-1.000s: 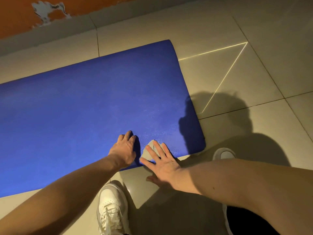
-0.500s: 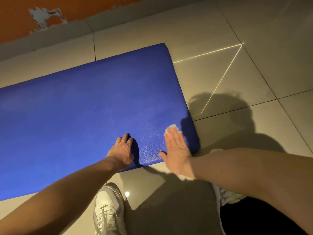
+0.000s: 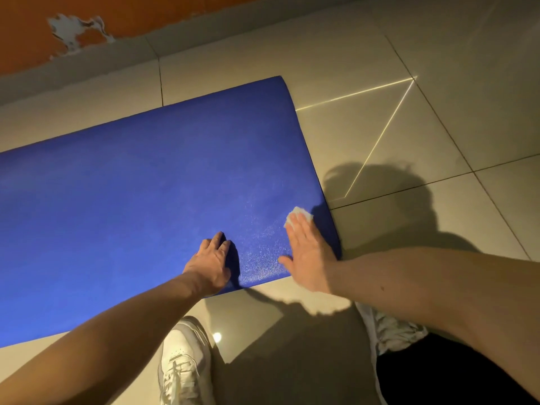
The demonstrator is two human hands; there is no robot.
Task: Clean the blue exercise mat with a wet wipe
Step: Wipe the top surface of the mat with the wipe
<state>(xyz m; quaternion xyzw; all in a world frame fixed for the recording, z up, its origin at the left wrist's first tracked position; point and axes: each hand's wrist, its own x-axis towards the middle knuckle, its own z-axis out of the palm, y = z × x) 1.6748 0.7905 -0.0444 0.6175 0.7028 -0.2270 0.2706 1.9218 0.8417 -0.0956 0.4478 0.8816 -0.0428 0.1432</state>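
Upper left: orange wall (image 3: pixel 26 30) with a ragged patch of flaked paint (image 3: pixel 74 29) showing white, above a plain grey skirting band (image 3: pixel 87 70).

Left and centre: blue exercise mat (image 3: pixel 131 206), matte and finely grained, flat on a floor (image 3: pixel 292 48) of large glossy beige tiles with thin dark grout lines. Far right corner of the mat rounded. Faint speckled sheen (image 3: pixel 258 252) on the surface between the two hands.

Left hand (image 3: pixel 209 266): palm down on the mat just inside its near long edge, fingers reaching forward and slightly bent, pressing the surface and grasping nothing.

Below it, on the tile near the mat's near edge: white lace-up shoe (image 3: pixel 184 366), smooth and stitched.

Wet wipe (image 3: pixel 301 214): small white crumpled pad on the mat by its near right corner, close to the right short edge, pinned under the fingertips of the right hand (image 3: pixel 306 252) and protruding on their far side.

Right hand: flat and released, fingers straight and together, thumb spread leftward, heel of the palm at the mat's near edge; pressing the wipe, not clasping it.

Lower right: second white shoe (image 3: pixel 391 328), partly hidden by the forearm, beside dark trouser fabric (image 3: pixel 432 375).

Right: two thin bright light lines (image 3: pixel 377 141) meeting at a point on the tile; dark shadow (image 3: pixel 388 200) beside the mat's right edge.
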